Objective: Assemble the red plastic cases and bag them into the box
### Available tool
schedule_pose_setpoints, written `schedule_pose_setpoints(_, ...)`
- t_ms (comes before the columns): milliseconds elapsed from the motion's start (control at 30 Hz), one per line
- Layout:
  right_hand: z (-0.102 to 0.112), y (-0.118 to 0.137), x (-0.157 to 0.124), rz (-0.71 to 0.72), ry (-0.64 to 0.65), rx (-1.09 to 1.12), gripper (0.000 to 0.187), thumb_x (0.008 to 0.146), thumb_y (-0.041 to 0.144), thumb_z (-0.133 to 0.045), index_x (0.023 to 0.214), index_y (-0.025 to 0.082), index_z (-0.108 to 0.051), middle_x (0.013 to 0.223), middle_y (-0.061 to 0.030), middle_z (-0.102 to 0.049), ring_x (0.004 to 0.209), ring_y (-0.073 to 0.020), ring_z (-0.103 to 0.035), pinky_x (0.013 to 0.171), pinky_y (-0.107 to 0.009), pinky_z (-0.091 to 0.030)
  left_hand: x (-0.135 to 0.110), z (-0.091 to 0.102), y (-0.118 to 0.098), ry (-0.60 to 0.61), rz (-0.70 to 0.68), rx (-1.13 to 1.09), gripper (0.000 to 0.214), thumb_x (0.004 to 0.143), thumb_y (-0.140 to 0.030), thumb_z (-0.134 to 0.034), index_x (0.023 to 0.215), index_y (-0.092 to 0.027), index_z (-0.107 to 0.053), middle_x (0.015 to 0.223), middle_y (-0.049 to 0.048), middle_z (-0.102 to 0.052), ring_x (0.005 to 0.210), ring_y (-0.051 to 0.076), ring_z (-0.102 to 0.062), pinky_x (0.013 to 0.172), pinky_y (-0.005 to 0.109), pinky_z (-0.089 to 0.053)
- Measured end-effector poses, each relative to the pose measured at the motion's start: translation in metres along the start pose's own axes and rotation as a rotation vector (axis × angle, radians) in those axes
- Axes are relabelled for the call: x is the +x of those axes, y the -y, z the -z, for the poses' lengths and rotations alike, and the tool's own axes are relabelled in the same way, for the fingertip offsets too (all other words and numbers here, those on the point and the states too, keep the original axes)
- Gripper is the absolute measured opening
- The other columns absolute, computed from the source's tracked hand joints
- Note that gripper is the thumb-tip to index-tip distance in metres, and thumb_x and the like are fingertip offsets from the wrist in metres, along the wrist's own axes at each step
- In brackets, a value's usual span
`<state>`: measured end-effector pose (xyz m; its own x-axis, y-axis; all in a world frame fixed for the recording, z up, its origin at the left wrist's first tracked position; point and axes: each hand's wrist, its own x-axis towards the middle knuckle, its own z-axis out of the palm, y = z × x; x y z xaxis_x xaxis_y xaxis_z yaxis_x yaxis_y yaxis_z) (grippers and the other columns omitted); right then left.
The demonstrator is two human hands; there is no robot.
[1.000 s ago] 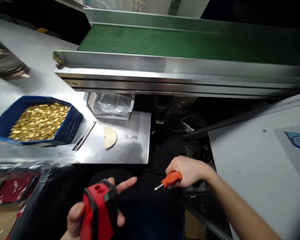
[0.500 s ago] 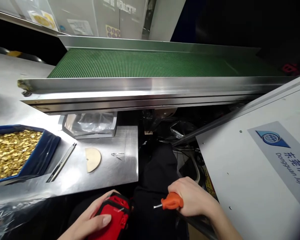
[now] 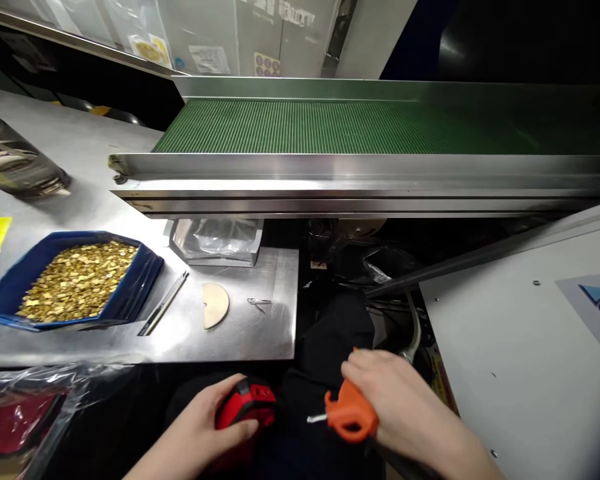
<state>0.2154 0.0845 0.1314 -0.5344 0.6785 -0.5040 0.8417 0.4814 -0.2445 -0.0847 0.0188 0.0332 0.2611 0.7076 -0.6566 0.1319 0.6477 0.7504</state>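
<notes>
My left hand is wrapped round a red and black case-like object, thumb over its near side; its exact kind does not show. To the right, my right hand grips an orange air blow gun. Its short metal nozzle points left toward the red object, with a gap between them. Both hands are above dark-clothed legs. On the metal table ahead lie a pale half-round disc, a few small metal pins and a slim cutter knife.
A blue bin of small gold-coloured pieces stands on the metal table. A green conveyor crosses ahead, an open box partly under it. A white panel flanks my right. Clear plastic wraps a dark red item lower left.
The view has swung left, so the table and bin sit further right. The blow gun has turned, showing its loop. The red and black object is tilted differently, less of its face showing.
</notes>
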Motion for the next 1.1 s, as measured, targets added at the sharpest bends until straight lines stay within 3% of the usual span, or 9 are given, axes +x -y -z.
schedule_pose_setpoints(133, 0.005, -0.059, 0.031, 0.023, -0.311, -0.177, 0.031, 0.093, 0.029, -0.064, 0.124, 0.026, -0.063, 0.133, -0.0122, -0.059, 0.118, -0.0313, -0.055, 0.098, -0.043, -0.041, -0.004, 0.015, 0.018, 0.011, 0.156, -0.494, 0.057, 0.072, -0.044, -0.087, 0.124, -0.027, -0.07, 0.118, 0.0074, -0.077, 0.108, 0.033, -0.071, 0.092, 0.041, -0.056)
schedule_pose_setpoints(233, 0.004, -0.089, 0.083, 0.025, -0.253, -0.37, 0.036, 0.097, 0.025, -0.058, 0.133, 0.022, -0.06, 0.126, -0.0151, -0.061, 0.105, -0.0285, -0.057, 0.09, -0.039, -0.043, -0.002, 0.005, 0.015, 0.139, 0.139, -0.537, 0.045, 0.074, -0.04, -0.087, 0.114, -0.026, -0.074, 0.112, 0.0065, -0.077, 0.1, 0.028, -0.071, 0.09, 0.037, -0.055)
schedule_pose_setpoints(433, -0.025, -0.122, 0.186, 0.102, -0.127, -0.423, 0.037, 0.099, 0.012, -0.051, 0.132, 0.024, -0.062, 0.144, -0.0151, -0.056, 0.109, -0.0269, -0.06, 0.082, -0.033, -0.045, 0.007, -0.025, 0.02, 0.188, 0.08, -0.602, 0.042, 0.072, -0.041, -0.088, 0.105, -0.022, -0.072, 0.103, 0.0071, -0.074, 0.097, 0.026, -0.068, 0.088, 0.035, -0.051)
schedule_pose_setpoints(633, -0.051, -0.145, 0.23, -0.013, -0.121, -0.341, 0.046, 0.1, 0.006, -0.039, 0.143, 0.017, -0.052, 0.143, -0.0184, -0.055, 0.108, -0.0264, -0.062, 0.079, -0.033, -0.05, 0.014, -0.022, 0.037, 0.239, 0.024, -0.659, 0.036, 0.079, -0.042, -0.084, 0.104, -0.021, -0.07, 0.093, 0.0051, -0.07, 0.086, 0.02, -0.064, 0.078, 0.029, -0.049)
schedule_pose_setpoints(767, -0.057, -0.138, 0.225, -0.141, -0.174, -0.199, 0.056, 0.098, 0.003, -0.039, 0.151, 0.021, -0.045, 0.142, -0.018, -0.054, 0.111, -0.0272, -0.063, 0.082, -0.033, -0.053, 0.02, -0.016, 0.038, 0.223, 0.042, -0.677, 0.034, 0.08, -0.039, -0.084, 0.104, -0.02, -0.07, 0.096, 0.0056, -0.071, 0.089, 0.02, -0.066, 0.082, 0.029, -0.05)
schedule_pose_setpoints(867, -0.058, -0.117, 0.194, -0.276, -0.253, -0.059, 0.05, 0.102, 0.01, -0.037, 0.151, 0.015, -0.044, 0.142, -0.0224, -0.053, 0.111, -0.0298, -0.064, 0.082, -0.035, -0.054, 0.026, -0.013, 0.033, 0.207, 0.064, -0.716, 0.036, 0.08, -0.038, -0.084, 0.109, -0.02, -0.07, 0.103, 0.0078, -0.073, 0.093, 0.022, -0.068, 0.085, 0.03, -0.052)
schedule_pose_setpoints(933, -0.061, -0.093, 0.16, -0.339, -0.279, 0.054, 0.041, 0.108, 0.023, -0.032, 0.141, 0.013, -0.053, 0.132, -0.0218, -0.061, 0.104, -0.0286, -0.068, 0.08, -0.035, -0.055, 0.031, -0.013, 0.028, 0.181, 0.07, -0.747, 0.04, 0.082, -0.039, -0.082, 0.114, -0.019, -0.07, 0.105, 0.0096, -0.074, 0.092, 0.022, -0.069, 0.083, 0.03, -0.053)
schedule_pose_setpoints(1033, -0.077, -0.041, 0.102, -0.274, -0.186, 0.283, 0.046, 0.112, 0.041, -0.027, 0.114, 0.022, -0.069, 0.099, -0.0065, -0.074, 0.083, -0.018, -0.073, 0.072, -0.025, -0.056, 0.036, -0.017, 0.018, 0.085, 0.057, -0.778, 0.047, 0.085, -0.041, -0.078, 0.124, -0.019, -0.067, 0.107, 0.0116, -0.075, 0.09, 0.024, -0.07, 0.078, 0.031, -0.055)
schedule_pose_setpoints(1100, -0.094, -0.001, 0.071, -0.136, -0.045, 0.725, 0.043, 0.111, 0.045, -0.031, 0.119, 0.024, -0.067, 0.096, -0.0029, -0.076, 0.08, -0.0152, -0.074, 0.069, -0.022, -0.056, 0.039, -0.022, 0.011, 0.025, 0.027, -0.76, 0.049, 0.086, -0.043, -0.076, 0.127, -0.018, -0.065, 0.107, 0.0115, -0.075, 0.089, 0.024, -0.071, 0.077, 0.031, -0.057)
